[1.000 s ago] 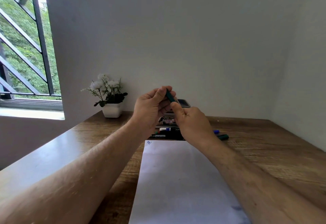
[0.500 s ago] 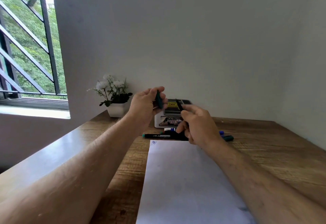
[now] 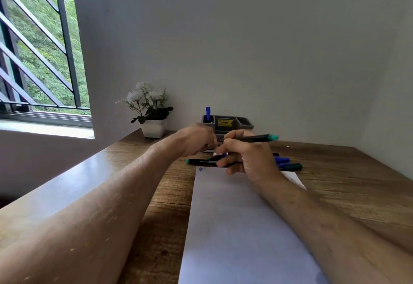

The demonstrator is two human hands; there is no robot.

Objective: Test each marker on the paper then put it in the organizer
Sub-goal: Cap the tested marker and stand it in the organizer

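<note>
My right hand [image 3: 248, 156] grips a black marker [image 3: 257, 138] with a teal end pointing right, just above the top edge of the white paper [image 3: 234, 216]. My left hand [image 3: 196, 140] is curled beside it, over the table; the teal cap it held a moment ago is hidden inside its fingers. A small blue scribble [image 3: 201, 169] marks the paper's top left corner. The grey organizer [image 3: 232, 123] stands against the wall behind my hands, with a blue marker [image 3: 208, 114] upright in its left compartment.
Loose markers lie between paper and organizer: a teal-ended black one [image 3: 201, 161] at the left, blue ones [image 3: 282, 161] and a green one [image 3: 292, 167] at the right. A white pot of flowers [image 3: 154, 127] stands back left. The window is far left.
My hands have pulled apart and dropped toward the table. The right hand has turned the uncapped marker so its teal end points right; the left hand carried the cap away.
</note>
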